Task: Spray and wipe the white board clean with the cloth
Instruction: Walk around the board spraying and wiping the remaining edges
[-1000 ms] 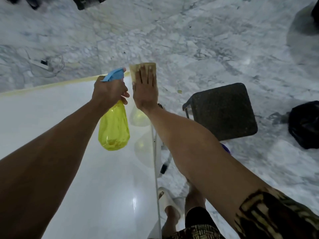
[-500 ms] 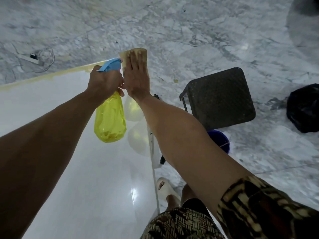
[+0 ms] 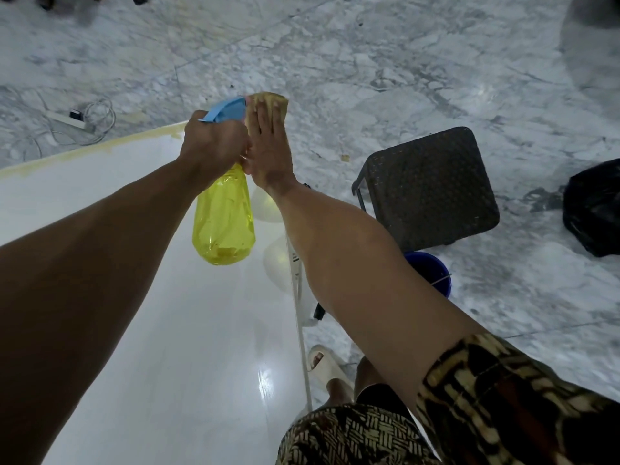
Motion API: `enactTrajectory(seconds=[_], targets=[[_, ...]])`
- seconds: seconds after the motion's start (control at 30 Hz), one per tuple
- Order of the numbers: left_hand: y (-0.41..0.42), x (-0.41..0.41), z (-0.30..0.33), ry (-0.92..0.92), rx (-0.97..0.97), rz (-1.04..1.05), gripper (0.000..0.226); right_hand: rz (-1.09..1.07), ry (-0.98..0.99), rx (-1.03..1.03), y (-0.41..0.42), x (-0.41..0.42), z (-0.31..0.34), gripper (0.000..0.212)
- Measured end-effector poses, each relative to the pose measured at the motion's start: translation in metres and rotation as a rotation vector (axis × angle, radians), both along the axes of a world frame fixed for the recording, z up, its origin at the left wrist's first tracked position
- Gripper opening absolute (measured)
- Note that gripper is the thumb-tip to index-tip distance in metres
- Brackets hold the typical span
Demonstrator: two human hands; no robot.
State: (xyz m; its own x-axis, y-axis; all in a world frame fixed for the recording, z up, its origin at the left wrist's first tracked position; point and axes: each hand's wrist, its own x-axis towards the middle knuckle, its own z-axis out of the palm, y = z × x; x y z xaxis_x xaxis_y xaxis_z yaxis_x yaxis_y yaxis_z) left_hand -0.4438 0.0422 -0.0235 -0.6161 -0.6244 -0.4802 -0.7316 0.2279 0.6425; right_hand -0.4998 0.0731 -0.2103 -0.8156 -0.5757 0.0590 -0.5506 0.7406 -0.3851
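The left hand (image 3: 214, 139) grips the yellow spray bottle (image 3: 223, 219) over the white board (image 3: 134, 330); touching it, the flat right hand (image 3: 270, 146) presses the cloth (image 3: 270, 97) at the board's far corner. Right of the right hand, on the marble floor (image 3: 369, 62), stand a dark stool (image 3: 429, 186) and a blue bucket (image 3: 432, 273).

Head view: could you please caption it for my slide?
Left hand grips yellow spray bottle; right hand presses cloth on white board.

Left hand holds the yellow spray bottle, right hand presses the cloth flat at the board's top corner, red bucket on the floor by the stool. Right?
One thing is off: the bucket is blue, not red, as the head view shows. The rest stands: the left hand grips the yellow spray bottle, and the right hand presses the cloth flat with straight fingers at the white board's top corner, beside the dark stool.
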Motion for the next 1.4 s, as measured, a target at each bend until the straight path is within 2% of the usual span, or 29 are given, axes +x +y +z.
enactTrajectory(seconds=[0.1,0.23,0.4,0.5,0.63,0.7,0.83,1.17,1.3,1.4], targets=[[0.021,0.003,0.015,0.017,0.012,-0.020,0.031,-0.005,0.005,-0.018,0.001,0.006,-0.002,0.066],[0.023,0.005,0.011,0.047,0.029,-0.035,0.020,0.009,-0.047,-0.050,0.003,0.017,-0.004,0.064],[0.026,0.011,0.010,0.079,0.062,-0.053,0.044,-0.066,-0.139,-0.099,0.003,0.034,-0.020,0.060],[0.031,0.019,0.010,0.093,0.082,-0.042,0.044,-0.020,-0.115,-0.102,0.014,0.054,-0.022,0.055],[0.040,0.035,0.008,0.101,0.123,-0.027,0.048,-0.003,-0.111,-0.119,0.041,0.079,-0.005,0.061],[0.042,0.044,0.007,0.096,0.114,-0.027,0.048,0.025,-0.129,-0.184,0.058,0.093,0.012,0.066],[0.043,0.062,0.005,0.075,0.103,-0.044,0.046,-0.064,-0.154,-0.300,0.075,0.116,0.026,0.060],[0.060,0.108,0.011,0.063,0.080,-0.082,0.047,-0.133,-0.228,-0.321,0.091,0.161,0.026,0.062],[0.079,0.138,0.009,0.031,0.082,-0.135,0.046,-0.073,-0.231,-0.252,0.108,0.185,0.032,0.068],[0.094,0.158,0.007,-0.004,0.080,-0.116,0.053,-0.061,-0.233,-0.287,0.123,0.206,0.038,0.072]])
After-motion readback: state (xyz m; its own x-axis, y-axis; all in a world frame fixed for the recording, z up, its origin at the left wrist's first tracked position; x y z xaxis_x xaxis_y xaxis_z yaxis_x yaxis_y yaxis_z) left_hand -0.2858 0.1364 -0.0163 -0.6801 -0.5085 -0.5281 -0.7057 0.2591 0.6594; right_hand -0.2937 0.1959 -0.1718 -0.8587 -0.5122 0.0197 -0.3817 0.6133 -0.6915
